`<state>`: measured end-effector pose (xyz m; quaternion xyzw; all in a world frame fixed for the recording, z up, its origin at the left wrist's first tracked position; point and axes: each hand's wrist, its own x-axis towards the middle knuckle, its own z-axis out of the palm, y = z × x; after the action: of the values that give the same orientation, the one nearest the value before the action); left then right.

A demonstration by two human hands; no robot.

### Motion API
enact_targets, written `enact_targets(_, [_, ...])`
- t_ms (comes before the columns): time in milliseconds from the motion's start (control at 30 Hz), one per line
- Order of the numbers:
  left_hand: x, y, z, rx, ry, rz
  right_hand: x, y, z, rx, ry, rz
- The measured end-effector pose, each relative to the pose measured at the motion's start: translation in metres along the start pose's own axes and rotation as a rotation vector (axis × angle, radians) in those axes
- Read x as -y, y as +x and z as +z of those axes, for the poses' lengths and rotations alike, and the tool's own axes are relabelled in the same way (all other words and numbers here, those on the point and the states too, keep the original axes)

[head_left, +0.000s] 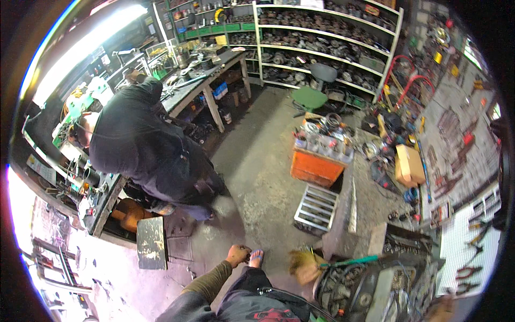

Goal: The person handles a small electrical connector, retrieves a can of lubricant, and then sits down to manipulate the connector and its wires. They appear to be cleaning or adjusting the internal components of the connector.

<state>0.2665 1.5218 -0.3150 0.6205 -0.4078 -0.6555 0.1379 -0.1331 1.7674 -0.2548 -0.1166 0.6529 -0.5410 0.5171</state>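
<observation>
My left hand (236,255) is out in front of me at the lower middle, its fingers curled closed. What they hold, if anything, is too small to make out. Just beyond it my foot in a sandal (256,258) shows on the floor. To the right, a tan shape (306,267) is smeared by motion; it may be my right hand, but its fingers do not show. A thin green rod or handle (354,262) lies beside it, over a greasy engine-like machine part (351,292).
A co-worker in dark clothes (139,134) bends over the cluttered workbench (188,88) at left. An orange crate (316,167) and a slatted metal box (316,208) stand ahead. Shelves of parts (322,40), a green stool (309,98) and a cardboard box (409,165) are farther off.
</observation>
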Motion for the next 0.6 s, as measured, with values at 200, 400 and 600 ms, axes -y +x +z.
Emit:
enact_targets(200, [-0.122, 0.094, -0.031, -0.074, -0.103, 0.01, 0.087, -0.01, 0.057, -0.263, 0.199, -0.096])
enact_targets(400, [-0.228, 0.153, -0.064, 0.075, -0.388, 0.021, 0.155, 0.093, 0.154, -0.464, -0.135, 0.059])
enact_targets(600, [-0.38, 0.24, -0.042, 0.139, -0.422, -0.046, 0.236, 0.229, 0.202, -0.52, -0.414, 0.12])
